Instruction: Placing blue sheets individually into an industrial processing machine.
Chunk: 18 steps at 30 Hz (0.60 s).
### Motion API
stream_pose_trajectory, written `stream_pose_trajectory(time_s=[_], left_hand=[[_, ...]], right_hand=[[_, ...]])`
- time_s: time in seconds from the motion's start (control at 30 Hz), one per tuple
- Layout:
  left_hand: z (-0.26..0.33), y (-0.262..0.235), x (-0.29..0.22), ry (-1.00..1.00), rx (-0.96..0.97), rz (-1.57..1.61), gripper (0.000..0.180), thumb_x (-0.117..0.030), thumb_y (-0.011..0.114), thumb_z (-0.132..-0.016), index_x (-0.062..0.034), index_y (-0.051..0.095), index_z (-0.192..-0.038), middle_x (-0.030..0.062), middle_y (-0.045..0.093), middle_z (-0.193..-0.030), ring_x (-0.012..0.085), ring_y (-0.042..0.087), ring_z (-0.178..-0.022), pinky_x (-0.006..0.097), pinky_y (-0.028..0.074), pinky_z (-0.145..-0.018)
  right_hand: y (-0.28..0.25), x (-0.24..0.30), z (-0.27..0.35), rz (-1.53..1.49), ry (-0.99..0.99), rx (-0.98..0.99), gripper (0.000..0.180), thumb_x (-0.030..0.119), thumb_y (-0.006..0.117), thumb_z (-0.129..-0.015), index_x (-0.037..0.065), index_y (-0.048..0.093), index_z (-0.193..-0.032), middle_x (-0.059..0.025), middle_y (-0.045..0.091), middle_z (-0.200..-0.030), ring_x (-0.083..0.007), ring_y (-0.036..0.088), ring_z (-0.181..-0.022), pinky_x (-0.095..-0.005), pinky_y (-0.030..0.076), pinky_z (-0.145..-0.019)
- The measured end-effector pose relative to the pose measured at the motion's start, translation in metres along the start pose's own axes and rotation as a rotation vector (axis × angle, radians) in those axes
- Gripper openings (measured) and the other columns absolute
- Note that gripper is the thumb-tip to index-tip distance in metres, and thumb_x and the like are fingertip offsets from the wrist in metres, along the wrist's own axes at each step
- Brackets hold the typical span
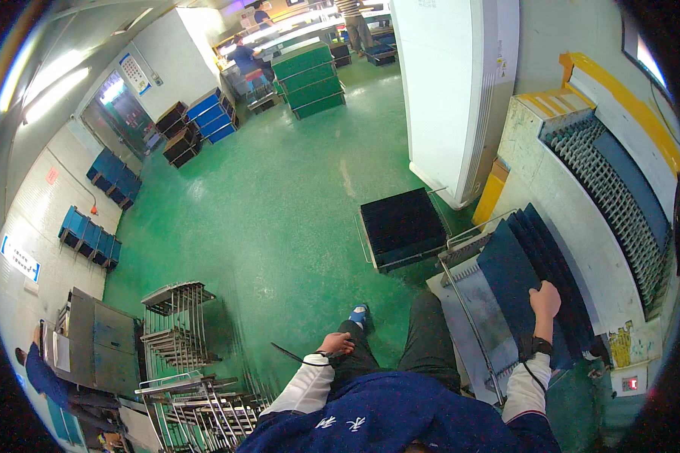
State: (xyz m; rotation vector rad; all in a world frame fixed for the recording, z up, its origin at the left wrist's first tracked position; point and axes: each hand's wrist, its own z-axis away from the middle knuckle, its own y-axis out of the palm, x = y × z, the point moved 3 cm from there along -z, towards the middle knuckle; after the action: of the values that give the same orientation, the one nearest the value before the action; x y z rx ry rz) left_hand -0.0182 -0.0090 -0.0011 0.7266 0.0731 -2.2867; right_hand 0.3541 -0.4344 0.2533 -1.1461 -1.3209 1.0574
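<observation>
My right hand (544, 300) grips the top edge of a dark blue flat tray (510, 279) that stands upright at the front of a row of like trays (548, 249) in a metal rack. My left hand (337, 344) hangs by my left thigh with the fingers loosely curled and nothing in it. A black band sits on each wrist. My legs in dark trousers and one blue shoe (360, 312) show between the hands.
A low cart with a stack of dark trays (403, 226) stands on the green floor ahead. A grey slotted machine (604, 181) runs along the right. Wire racks (177, 317) and a grey cabinet (98, 340) are at left. People work far off.
</observation>
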Motion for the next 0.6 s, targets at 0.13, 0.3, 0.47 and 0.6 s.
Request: stream_pose_trajectory(time_s=[0.13,0.3,0.47,0.6], left_hand=[[0.000,-0.002,0.000,-0.005,0.008,-0.008,0.032,-0.022,0.051,-0.079,0.0027,0.044,-0.098,0.0177,0.057,-0.077,0.0231,0.057,-0.056,0.031,0.047,-0.048],[0.002,0.001,-0.002,-0.006,0.008,-0.030,0.031,-0.022,0.051,-0.079,0.0025,0.044,-0.098,0.0173,0.057,-0.077,0.0229,0.056,-0.055,0.031,0.047,-0.048],[0.010,0.005,-0.005,-0.007,0.014,-0.014,0.030,-0.021,0.050,-0.080,0.0023,0.045,-0.097,0.0169,0.056,-0.077,0.0214,0.054,-0.054,0.030,0.046,-0.049],[0.013,0.007,-0.008,-0.012,0.020,-0.035,0.029,-0.021,0.050,-0.080,0.0021,0.045,-0.097,0.0166,0.056,-0.078,0.0211,0.054,-0.055,0.030,0.046,-0.050]], right_hand=[[-0.013,0.010,0.004,0.001,0.042,0.111,0.040,0.022,0.062,-0.066,0.002,0.054,-0.100,-0.0150,0.056,-0.097,-0.0280,0.053,-0.092,-0.0356,0.042,-0.077],[0.008,-0.007,-0.002,-0.002,-0.046,-0.067,0.031,0.024,0.063,-0.065,0.003,0.056,-0.086,-0.0147,0.058,-0.088,-0.0302,0.055,-0.084,-0.0392,0.044,-0.070],[-0.001,0.002,0.001,0.006,0.002,0.003,0.031,0.023,0.063,-0.065,0.003,0.056,-0.087,-0.0147,0.058,-0.088,-0.0303,0.055,-0.084,-0.0391,0.043,-0.070],[0.000,0.000,0.000,-0.002,0.004,0.002,0.031,0.023,0.064,-0.065,0.004,0.056,-0.087,-0.0149,0.057,-0.090,-0.0306,0.055,-0.084,-0.0390,0.043,-0.071]])
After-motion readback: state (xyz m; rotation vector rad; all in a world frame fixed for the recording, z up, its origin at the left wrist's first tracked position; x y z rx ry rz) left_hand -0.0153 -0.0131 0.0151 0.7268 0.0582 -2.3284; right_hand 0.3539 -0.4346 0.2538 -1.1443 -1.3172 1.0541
